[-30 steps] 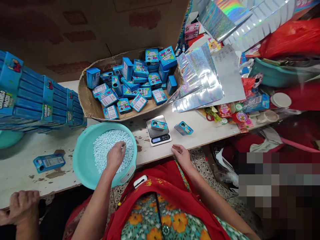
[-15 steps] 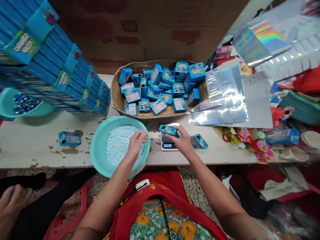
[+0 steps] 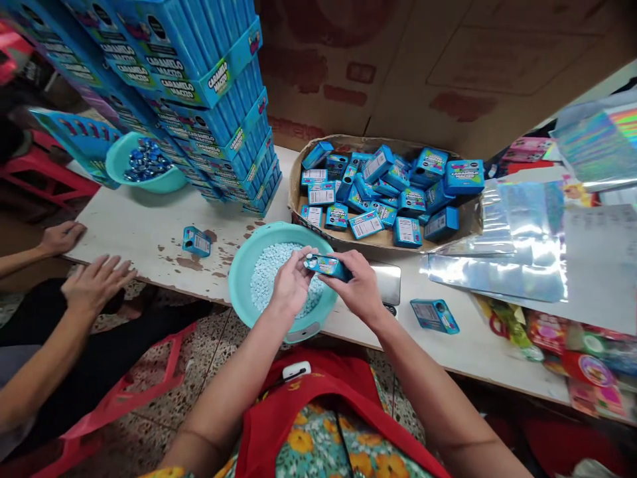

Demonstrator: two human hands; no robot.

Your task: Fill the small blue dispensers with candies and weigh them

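Note:
In my right hand [image 3: 359, 284] is a small blue candy box [image 3: 327, 265], tilted over the turquoise basin [image 3: 239, 292]. My left hand [image 3: 291, 284] is curled at the box's left end, with a few pale candies [image 3: 309, 257] at its fingertips by the box's end. Many small pale-blue candies [image 3: 269, 269] lie in the basin under both hands. Just right of my right hand, a digital scale [image 3: 388, 282] rests on the table, partly covered by that hand. Another blue box [image 3: 434, 315] lies to the right of the scale.
A cardboard tray [image 3: 298, 192] holds several blue boxes behind the basin. Tall stacks of blue cartons [image 3: 219, 126] stand at the left, beside a bowl of wrapped sweets [image 3: 149, 166]. Silvery sheets [image 3: 522, 245] lie at right. A co-worker's hands [image 3: 94, 285] are at the left edge.
My right hand has carried the candy box left, from above the scale to over the basin. My left hand has come up to the box's end with candies. The view has turned left.

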